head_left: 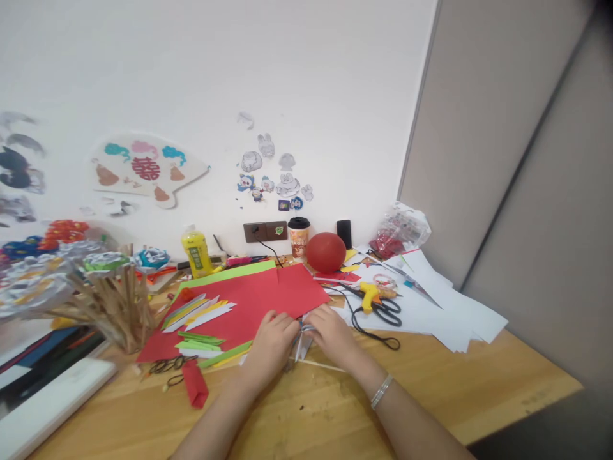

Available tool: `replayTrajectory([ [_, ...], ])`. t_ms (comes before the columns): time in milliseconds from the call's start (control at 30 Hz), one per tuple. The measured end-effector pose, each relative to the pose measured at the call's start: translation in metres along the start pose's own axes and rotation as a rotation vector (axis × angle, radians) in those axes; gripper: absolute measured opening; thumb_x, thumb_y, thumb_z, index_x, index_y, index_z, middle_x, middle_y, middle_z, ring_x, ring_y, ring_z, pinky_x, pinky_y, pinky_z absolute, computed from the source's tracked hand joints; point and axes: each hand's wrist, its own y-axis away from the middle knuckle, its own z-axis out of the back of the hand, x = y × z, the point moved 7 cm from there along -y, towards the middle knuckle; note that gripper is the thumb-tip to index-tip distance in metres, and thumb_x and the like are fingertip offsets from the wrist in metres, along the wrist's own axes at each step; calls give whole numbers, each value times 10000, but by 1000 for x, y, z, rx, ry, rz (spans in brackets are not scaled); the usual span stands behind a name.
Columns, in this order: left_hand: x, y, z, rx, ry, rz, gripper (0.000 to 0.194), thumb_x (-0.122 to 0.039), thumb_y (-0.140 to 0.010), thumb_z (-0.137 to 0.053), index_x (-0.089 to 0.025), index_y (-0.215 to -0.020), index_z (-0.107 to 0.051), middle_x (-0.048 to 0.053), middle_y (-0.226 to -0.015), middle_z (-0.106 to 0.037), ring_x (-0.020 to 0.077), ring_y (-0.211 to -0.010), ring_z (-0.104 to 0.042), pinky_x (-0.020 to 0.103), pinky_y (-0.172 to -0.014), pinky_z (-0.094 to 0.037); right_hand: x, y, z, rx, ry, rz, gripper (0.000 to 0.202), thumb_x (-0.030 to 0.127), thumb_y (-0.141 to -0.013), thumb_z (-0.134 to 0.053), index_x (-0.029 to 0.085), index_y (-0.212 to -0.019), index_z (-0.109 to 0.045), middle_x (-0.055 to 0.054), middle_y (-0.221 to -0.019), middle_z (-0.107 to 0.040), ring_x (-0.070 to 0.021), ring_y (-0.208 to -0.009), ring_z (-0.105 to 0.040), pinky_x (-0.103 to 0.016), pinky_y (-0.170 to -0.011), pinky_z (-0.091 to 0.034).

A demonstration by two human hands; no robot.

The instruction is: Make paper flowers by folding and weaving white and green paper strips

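My left hand point(276, 338) and my right hand point(330, 329) meet near the middle of the table, fingers closed around a small folded white and bluish paper piece point(302, 345). My fingers hide part of its shape. A thin pale stick point(318, 365) runs on the table just below it. Behind my hands is a large red paper sheet point(258, 291). Folded white and yellow paper strips point(198, 313) and green strips point(200, 340) rest on it, left of my left hand. To the right of my right hand are a yellow glue gun point(370, 298) and black-handled scissors point(387, 313).
A bundle of sticks with paper flowers point(112, 300) stands at left, above a white box point(52, 409). At the back are a yellow bottle point(196, 253), a paper cup point(299, 239) and a red balloon point(326, 252). White sheets point(460, 313) cover the right side.
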Motion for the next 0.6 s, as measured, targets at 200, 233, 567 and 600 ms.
replayTrajectory([
  [200,1,3,6,-145,-79,126,199,-133,-821,-382,-171,-700,-535,47,-676,-572,179,-671,-469,345,-711,-309,0,2,9,-135,-87,-112,94,180,-837,-474,171,-854,-566,-63,-862,-583,-194,-857,-476,-325,-759,-388],
  [233,1,3,6,-140,-58,127,175,-146,-823,-394,-171,-731,-542,50,-695,-578,184,-690,-477,344,-708,-318,1,2,10,-141,-107,-111,92,184,-826,-490,176,-875,-568,-63,-887,-578,-198,-885,-471,-337,-789,-383],
  [567,29,6,-23,-239,782,402,373,-242,-741,-533,-227,-1103,-448,83,-1137,-478,212,-1053,-470,365,-842,-420,-40,5,-4,-222,-679,-355,342,180,-752,-538,221,-1090,-504,-49,-1058,-541,-171,-955,-529,-317,-837,-427],
  [600,34,7,-30,-247,929,488,442,-273,-711,-566,-223,-1126,-420,83,-1120,-489,208,-1012,-506,357,-810,-444,-43,5,-5,-233,-712,-370,355,162,-738,-545,224,-1086,-509,-44,-1056,-545,-171,-951,-534,-315,-837,-429],
])
